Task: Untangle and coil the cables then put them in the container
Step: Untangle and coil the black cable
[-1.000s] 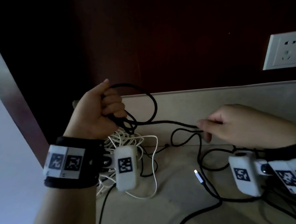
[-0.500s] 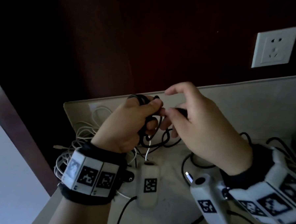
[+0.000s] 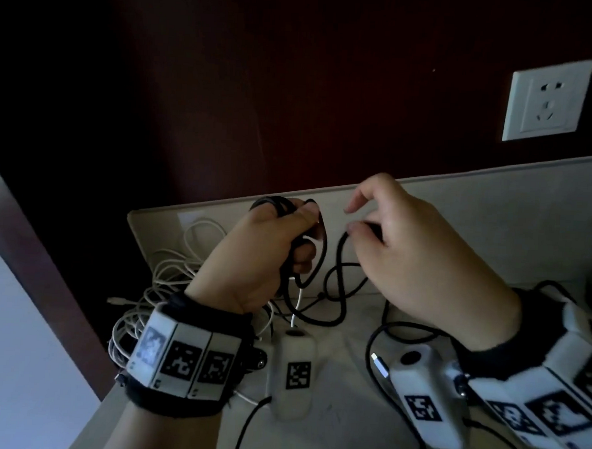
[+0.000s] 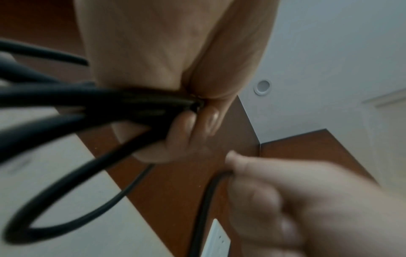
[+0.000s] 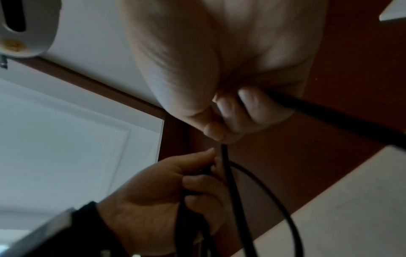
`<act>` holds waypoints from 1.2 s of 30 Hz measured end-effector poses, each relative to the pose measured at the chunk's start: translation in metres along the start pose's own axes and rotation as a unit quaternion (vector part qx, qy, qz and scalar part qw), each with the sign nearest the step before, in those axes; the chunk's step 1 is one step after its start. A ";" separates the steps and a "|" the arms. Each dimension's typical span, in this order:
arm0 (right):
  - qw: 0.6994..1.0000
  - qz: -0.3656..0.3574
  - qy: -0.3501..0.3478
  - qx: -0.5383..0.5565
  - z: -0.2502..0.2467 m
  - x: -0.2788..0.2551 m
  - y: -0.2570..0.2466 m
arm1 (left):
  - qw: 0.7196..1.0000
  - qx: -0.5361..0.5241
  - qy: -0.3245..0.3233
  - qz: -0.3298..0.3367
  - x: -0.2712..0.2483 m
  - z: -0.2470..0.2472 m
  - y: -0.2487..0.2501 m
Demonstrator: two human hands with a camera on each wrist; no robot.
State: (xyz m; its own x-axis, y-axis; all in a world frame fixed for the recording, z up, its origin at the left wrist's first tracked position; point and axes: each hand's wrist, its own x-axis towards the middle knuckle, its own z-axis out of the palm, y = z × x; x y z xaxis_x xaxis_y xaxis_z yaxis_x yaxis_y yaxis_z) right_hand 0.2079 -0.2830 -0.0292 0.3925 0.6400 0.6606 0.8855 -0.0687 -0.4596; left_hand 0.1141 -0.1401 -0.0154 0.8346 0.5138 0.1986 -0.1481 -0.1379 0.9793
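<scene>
My left hand (image 3: 269, 250) grips several coiled loops of a black cable (image 3: 339, 285) above the table; in the left wrist view the loops (image 4: 92, 100) bunch under its curled fingers. My right hand (image 3: 413, 258), close to the right of it, pinches the same black cable (image 5: 226, 167) a short way along, index finger raised. The slack drops in loops to the tabletop, and its silver USB plug (image 3: 380, 364) lies by my right wrist. A tangle of white cable (image 3: 168, 279) lies behind my left wrist.
A beige table (image 3: 329, 415) meets a raised back ledge (image 3: 494, 214) and a dark red wall. A white wall socket (image 3: 548, 100) sits at the upper right. More black cable (image 3: 552, 289) trails at the far right. The table's left edge drops off near my left wrist.
A second ago my hands were apart with the cable stretched between them. My right hand came in to the left hand, adding a loop, and has now drawn slightly away.
</scene>
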 end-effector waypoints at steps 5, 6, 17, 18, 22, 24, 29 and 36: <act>0.990 0.000 0.106 -0.097 -0.004 -0.001 -0.008 | 0.998 -0.020 -0.049 -0.023 -0.004 -0.001 0.005; 0.988 -0.007 0.099 -0.116 -0.001 -0.003 -0.012 | 0.998 -0.008 -0.052 -0.031 -0.005 0.002 0.004; 0.994 0.030 -0.100 -0.010 0.017 -0.014 -0.028 | 0.997 0.046 -0.048 -0.035 -0.004 0.013 -0.006; 0.992 0.042 -0.120 0.017 0.014 -0.014 -0.029 | 0.998 0.035 -0.048 -0.037 -0.005 0.012 -0.006; 0.988 0.066 -0.091 0.102 0.008 -0.008 -0.023 | 1.000 0.005 0.011 -0.025 0.001 0.012 -0.006; 0.986 0.098 -0.071 0.114 0.008 -0.005 -0.013 | 0.998 -0.033 0.051 -0.022 0.004 0.008 -0.005; 0.994 0.107 -0.022 0.018 0.016 0.000 0.002 | 0.984 -0.125 -0.097 -0.077 0.005 -0.008 -0.003; 0.983 0.110 -0.143 -0.020 0.016 0.005 0.009 | 0.915 -0.145 -0.372 -0.065 -0.001 -0.001 -0.015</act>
State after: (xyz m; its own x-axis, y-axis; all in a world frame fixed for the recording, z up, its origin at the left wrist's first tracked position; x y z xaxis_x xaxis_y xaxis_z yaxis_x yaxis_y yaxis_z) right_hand 0.2138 -0.2680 -0.0401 0.4946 0.7948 0.3517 0.7983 -0.2554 -0.5455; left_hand 0.1150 -0.1376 -0.0301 0.9691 -0.2237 0.1044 -0.0670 0.1688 0.9834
